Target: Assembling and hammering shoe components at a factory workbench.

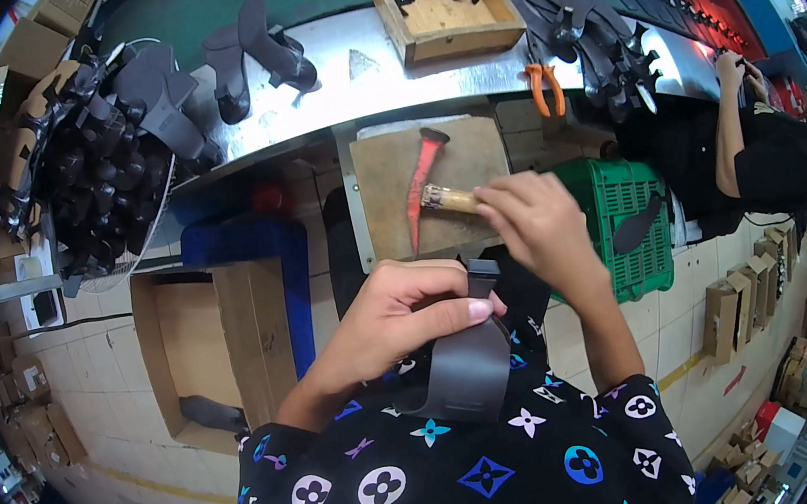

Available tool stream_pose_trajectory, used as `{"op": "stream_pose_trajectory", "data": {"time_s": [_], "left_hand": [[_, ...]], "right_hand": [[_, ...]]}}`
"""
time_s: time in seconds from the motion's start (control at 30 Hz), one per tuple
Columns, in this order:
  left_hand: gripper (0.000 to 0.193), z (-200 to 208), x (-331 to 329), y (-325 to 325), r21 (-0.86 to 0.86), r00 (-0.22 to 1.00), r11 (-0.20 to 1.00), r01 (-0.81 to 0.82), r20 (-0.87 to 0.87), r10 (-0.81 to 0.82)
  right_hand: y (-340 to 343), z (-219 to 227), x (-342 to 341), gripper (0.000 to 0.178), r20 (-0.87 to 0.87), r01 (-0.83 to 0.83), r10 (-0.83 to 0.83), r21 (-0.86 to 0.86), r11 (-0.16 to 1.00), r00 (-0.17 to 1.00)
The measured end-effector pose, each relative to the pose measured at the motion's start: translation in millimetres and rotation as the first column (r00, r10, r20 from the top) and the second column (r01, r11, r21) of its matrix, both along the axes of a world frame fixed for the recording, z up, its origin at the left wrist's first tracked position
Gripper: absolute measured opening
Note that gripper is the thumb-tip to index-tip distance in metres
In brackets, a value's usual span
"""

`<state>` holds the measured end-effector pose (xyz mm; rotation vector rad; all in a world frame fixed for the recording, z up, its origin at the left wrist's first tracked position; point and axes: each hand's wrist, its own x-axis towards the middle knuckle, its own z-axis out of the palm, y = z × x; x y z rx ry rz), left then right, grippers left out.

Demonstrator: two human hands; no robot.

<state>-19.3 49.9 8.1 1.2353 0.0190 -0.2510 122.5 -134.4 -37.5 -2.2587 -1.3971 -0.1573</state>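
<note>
My left hand (401,315) is closed around a black heeled sandal (466,370), held close to my body. Its wide strap faces up, and the small block heel sticks out past my thumb; part of the shoe is hidden under my fingers. My right hand (541,220) grips the end of a hammer's short wooden handle. The hammer (425,164) has a long, narrow red head with a dark round face at its far end. That head is over a worn brown work board (378,169) just beyond my hands.
Black heeled shoes (273,51) stand on the metal bench (334,94), beside a wooden box (454,44) and orange-handled pliers (545,89). A heap of shoe parts (102,173) is at left. Below are a cardboard box (274,343) and a green crate (642,268). A co-worker (774,151) sits at right.
</note>
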Motion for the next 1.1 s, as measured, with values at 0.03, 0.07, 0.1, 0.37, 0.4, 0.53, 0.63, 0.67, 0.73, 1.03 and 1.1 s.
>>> {"op": "stream_pose_trajectory", "data": {"time_s": [0.03,0.07,0.1,0.37,0.4,0.53,0.63,0.67,0.73,1.03,1.1], "left_hand": [[0.020,0.4,-0.3,-0.9,-0.038,0.999,0.999,0.030,-0.019,-0.031],[0.020,3.8,-0.4,-2.1,-0.053,0.999,0.998,0.036,-0.032,-0.038],[0.020,7.9,1.2,-2.9,-0.074,0.997,0.995,0.070,-0.013,-0.071],[0.022,-4.4,3.9,-5.1,-0.200,0.906,0.884,0.422,0.139,-0.400],[0.023,-4.9,3.9,-4.9,-0.234,0.888,0.856,0.460,0.145,-0.437],[0.023,-6.6,8.1,-1.3,-0.128,0.843,0.845,0.520,0.236,-0.483],[0.022,-2.5,7.7,5.7,-0.102,0.848,0.856,0.506,0.238,-0.473],[0.022,0.0,9.0,8.6,-0.077,0.850,0.861,0.502,0.228,-0.475],[0.022,4.9,6.4,8.1,-0.052,0.864,0.881,0.469,0.230,-0.447],[0.022,4.5,38.0,59.9,0.447,0.609,0.431,-0.784,0.417,0.674],[0.024,-2.9,54.6,93.8,0.313,0.267,0.059,-0.948,0.678,0.685]], "right_hand": [[-1.2,12.8,1.9,0.025,-0.059,-0.025,0.030,0.084,0.996,0.998],[-2.7,30.7,1.2,0.027,-0.198,-0.087,0.121,0.171,0.981,0.973],[-5.5,40.0,4.0,0.029,-0.359,-0.220,0.310,0.270,0.937,0.880],[1.9,80.4,7.6,0.026,-0.553,-0.646,0.730,0.394,0.654,0.402],[2.8,81.3,7.2,0.026,-0.566,-0.653,0.727,0.388,0.651,0.388],[13.0,85.9,6.9,0.022,-0.527,-0.742,0.789,0.382,0.551,0.316],[19.7,86.3,3.6,0.023,-0.485,-0.697,0.812,0.457,0.553,0.326],[20.5,87.0,3.4,0.023,-0.479,-0.701,0.814,0.454,0.550,0.328],[18.9,86.4,3.6,0.022,-0.474,-0.668,0.812,0.486,0.563,0.340],[-14.5,32.9,66.8,0.045,-0.091,-0.112,0.118,0.071,0.991,0.989],[-40.8,10.0,94.9,0.035,-0.044,0.213,-0.208,0.159,0.964,0.977]]}}
